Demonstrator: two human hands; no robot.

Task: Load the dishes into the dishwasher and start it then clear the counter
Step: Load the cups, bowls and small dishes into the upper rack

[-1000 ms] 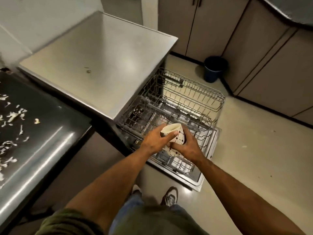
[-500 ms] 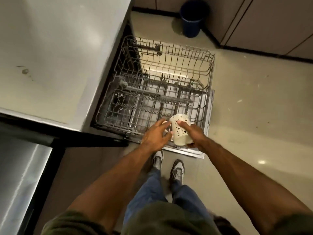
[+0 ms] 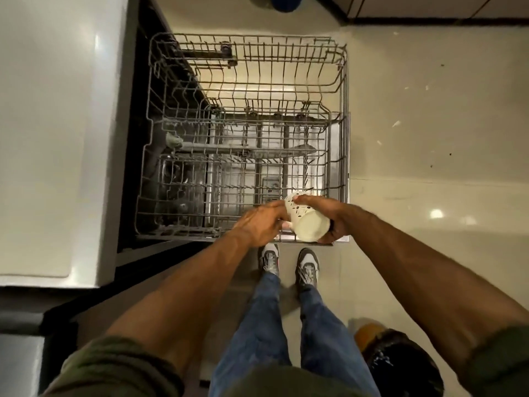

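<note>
The cream mug (image 3: 305, 222) (dark speckled pattern, base toward the camera) lies tilted on its side above the near right corner of the pulled-out wire dishwasher rack (image 3: 246, 133).

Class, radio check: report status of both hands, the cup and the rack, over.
Left hand and right hand both gripping the white patterned cup, tipped. Cup over the lower rack near corner, not yet seated. Nothing blocking that corner.

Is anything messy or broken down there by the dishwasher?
Nothing looks broken. The floor has small pale scraps and dark specks scattered beside the rack. The cup is tipped on its side, but both the left hand and right hand hold it, so nothing spills.
</note>
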